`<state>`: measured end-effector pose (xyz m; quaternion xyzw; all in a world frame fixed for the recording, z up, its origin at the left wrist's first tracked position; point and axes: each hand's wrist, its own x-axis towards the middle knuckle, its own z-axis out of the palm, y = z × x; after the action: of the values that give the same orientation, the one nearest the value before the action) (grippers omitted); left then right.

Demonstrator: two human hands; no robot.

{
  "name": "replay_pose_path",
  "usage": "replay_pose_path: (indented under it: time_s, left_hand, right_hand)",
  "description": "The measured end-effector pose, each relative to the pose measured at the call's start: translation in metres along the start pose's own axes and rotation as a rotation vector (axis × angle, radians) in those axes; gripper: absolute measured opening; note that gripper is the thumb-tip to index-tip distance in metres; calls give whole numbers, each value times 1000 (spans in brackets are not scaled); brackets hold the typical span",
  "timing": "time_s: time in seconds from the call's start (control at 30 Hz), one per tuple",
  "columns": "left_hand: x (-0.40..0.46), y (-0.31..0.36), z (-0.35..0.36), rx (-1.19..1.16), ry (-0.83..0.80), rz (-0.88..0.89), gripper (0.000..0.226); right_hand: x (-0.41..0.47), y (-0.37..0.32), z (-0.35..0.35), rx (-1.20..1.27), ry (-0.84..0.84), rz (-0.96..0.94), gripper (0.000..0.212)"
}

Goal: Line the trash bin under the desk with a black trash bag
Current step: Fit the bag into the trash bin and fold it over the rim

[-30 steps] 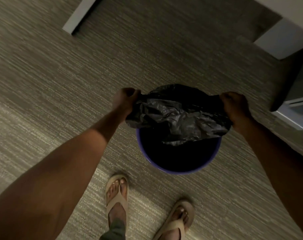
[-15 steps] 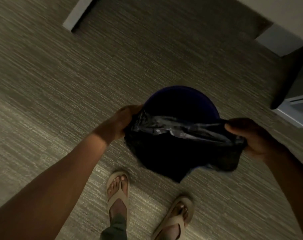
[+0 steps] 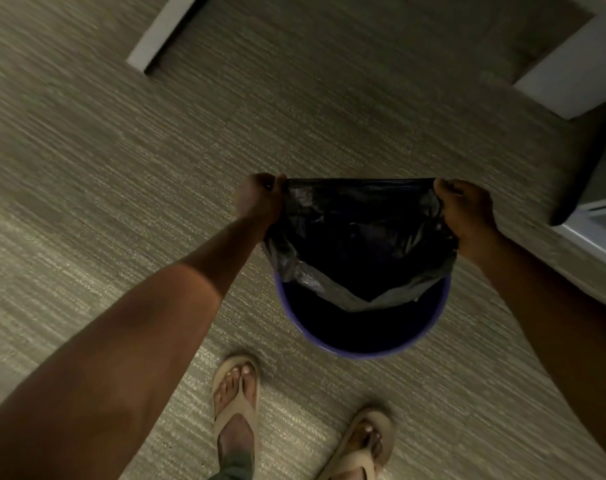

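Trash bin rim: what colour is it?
Purple-blue, best seen in the head view along the trash bin near edge.

Glossy crinkly plastic bag point(image 3: 357, 237), smooth plastic bin point(image 3: 360, 348), ribbed matt carpet point(image 3: 121, 168).

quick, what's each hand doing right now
left hand: closed on the black trash bag edge
right hand: closed on the bag's other edge

text: none legible | labels: none | brands: none | numbers: none
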<state>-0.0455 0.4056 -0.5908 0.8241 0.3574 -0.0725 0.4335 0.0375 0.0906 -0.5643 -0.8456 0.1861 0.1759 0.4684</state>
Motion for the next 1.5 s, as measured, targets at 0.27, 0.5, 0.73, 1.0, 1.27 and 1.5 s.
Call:
replay_pose_path:
  time_s: [0.27, 0.5, 0.73, 1.0, 1.27, 1.5]
  left_hand:
    - [0, -7, 4, 57, -67, -137, 38]
    - [3, -18, 10, -9, -118, -279, 39]
    - [19, -4, 0, -270, 25, -162, 37]
    - [15, -31, 13, -103, -157, -364, 33]
    - [-35, -24, -20, -163, 251, 127, 42]
    - [-144, -20, -51, 476, -418, 930, 51]
  right_hand:
    - [2, 4, 13, -386, 49, 91, 53]
    - [9, 5, 9, -484, 51, 195, 38]
    - [23, 19, 13, -229, 316, 94, 48]
    - [19, 25, 17, -437, 212, 274, 63]
    - [-73, 27, -22, -425, 300, -621, 41]
    - [-155, 60, -27, -666, -379, -935, 46]
